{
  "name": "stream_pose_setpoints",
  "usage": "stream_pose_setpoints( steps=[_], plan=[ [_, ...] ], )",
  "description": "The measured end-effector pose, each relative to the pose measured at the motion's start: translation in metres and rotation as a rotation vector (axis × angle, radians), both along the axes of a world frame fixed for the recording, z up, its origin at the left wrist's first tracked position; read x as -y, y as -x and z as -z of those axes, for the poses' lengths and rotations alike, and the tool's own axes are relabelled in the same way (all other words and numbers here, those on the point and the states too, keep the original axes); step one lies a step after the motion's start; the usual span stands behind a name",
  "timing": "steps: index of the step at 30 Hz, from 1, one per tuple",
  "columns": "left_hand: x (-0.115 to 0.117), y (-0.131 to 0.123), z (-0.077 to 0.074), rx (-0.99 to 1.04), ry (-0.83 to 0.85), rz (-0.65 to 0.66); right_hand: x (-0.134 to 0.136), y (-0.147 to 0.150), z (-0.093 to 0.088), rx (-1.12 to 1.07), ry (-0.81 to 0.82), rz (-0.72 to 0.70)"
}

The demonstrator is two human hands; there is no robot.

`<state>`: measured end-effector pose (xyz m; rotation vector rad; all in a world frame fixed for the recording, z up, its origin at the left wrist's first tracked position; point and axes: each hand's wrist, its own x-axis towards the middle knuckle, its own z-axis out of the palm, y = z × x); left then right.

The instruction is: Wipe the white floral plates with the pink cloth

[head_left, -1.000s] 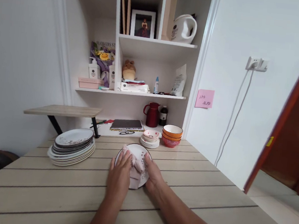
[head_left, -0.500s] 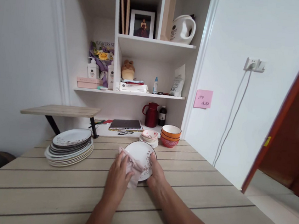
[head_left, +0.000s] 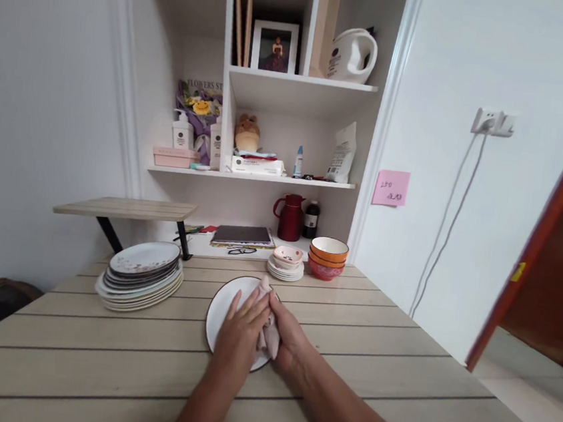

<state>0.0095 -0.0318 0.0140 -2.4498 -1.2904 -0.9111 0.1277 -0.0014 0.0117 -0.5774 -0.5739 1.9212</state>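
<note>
A white plate with a dark rim (head_left: 224, 306) is in the middle of the wooden table (head_left: 95, 352). My left hand (head_left: 241, 337) lies on the plate with its fingers stretched flat, next to a crumpled pale pink cloth (head_left: 269, 327). My right hand (head_left: 288, 336) is closed on that cloth at the plate's right side. Whether the plate rests flat or is lifted at one edge I cannot tell.
A stack of several plates (head_left: 141, 275) sits at the left of the table. Behind are a small stack of saucers with a pink dish (head_left: 284, 265) and stacked orange and red bowls (head_left: 327, 257). Shelves (head_left: 265, 177) hold a red jug (head_left: 291, 217), bottles and a laptop (head_left: 241, 235).
The plate has shifted left and toward me and now shows its plain side. The cloth passed from under my left hand to the right side, where my right hand grips it.
</note>
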Motion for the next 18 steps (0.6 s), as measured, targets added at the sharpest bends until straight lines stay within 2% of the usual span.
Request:
stream_pose_setpoints(
  steps=[2, 5, 8, 11, 14, 18],
  plan=[
    [0.000, 0.003, 0.000, 0.035, -0.019, -0.075, 0.008, 0.006, -0.006, -0.013, 0.055, -0.064],
    [-0.001, 0.007, 0.001, 0.083, -0.042, -0.233, 0.014, 0.010, -0.012, 0.014, 0.097, -0.088],
    [-0.001, 0.011, 0.001, 0.087, -0.041, -0.379, 0.013, 0.009, -0.015, -0.028, 0.087, -0.060],
    [0.001, 0.013, 0.002, 0.056, -0.022, -0.446, 0.007, 0.004, -0.014, -0.076, 0.080, 0.016],
    [0.001, 0.011, 0.005, 0.015, 0.009, -0.395, -0.001, -0.004, -0.011, -0.088, 0.085, 0.098],
    [0.000, 0.002, 0.013, -0.013, 0.047, -0.148, -0.013, -0.020, -0.009, -0.078, 0.079, 0.166]
  ],
)
